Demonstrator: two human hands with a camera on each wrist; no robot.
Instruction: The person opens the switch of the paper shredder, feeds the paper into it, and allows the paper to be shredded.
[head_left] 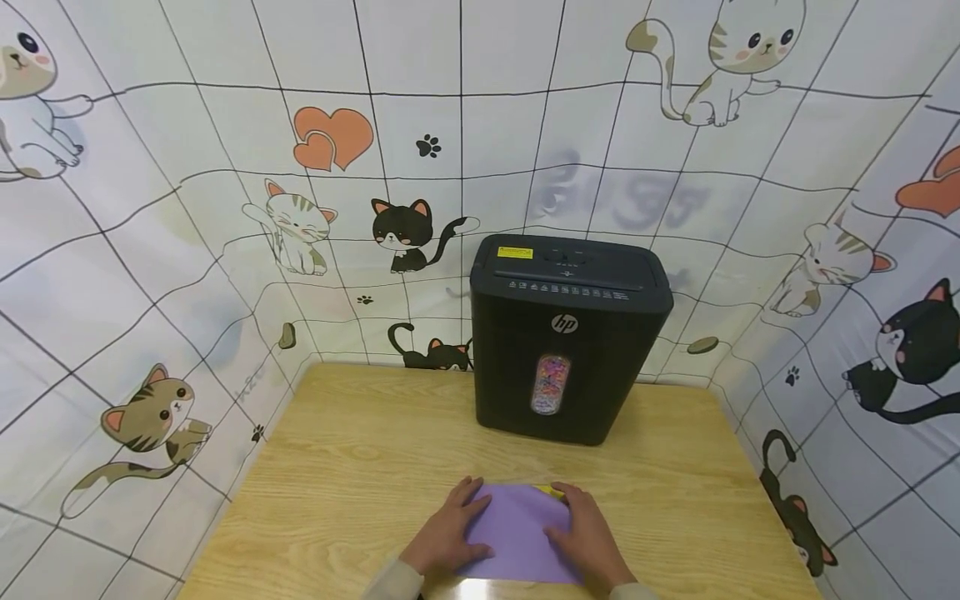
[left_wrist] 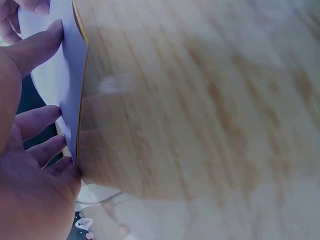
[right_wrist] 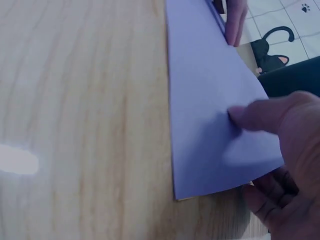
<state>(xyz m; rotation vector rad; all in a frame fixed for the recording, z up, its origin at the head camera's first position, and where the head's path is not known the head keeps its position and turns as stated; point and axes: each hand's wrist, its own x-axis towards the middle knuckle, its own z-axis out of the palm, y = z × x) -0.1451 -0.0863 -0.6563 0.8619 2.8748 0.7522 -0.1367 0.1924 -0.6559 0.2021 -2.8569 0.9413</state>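
A purple sheet of paper (head_left: 517, 533) lies near the front of the wooden table, with a yellow sheet (head_left: 550, 491) peeking out at its far right corner. My left hand (head_left: 452, 533) rests at the left side with fingers spread. In the left wrist view its thumb (left_wrist: 42, 47) lies on the paper and its fingertips touch the edge. My right hand (head_left: 588, 537) pinches the right side. The right wrist view shows its thumb (right_wrist: 260, 115) on top and curled fingers (right_wrist: 267, 197) at the edge, partly hidden.
A black HP paper shredder (head_left: 525, 358) stands at the table's back, its front window showing colourful shreds. Cat-printed sheeting (head_left: 420, 50) covers the walls around the wooden table (head_left: 337, 467).
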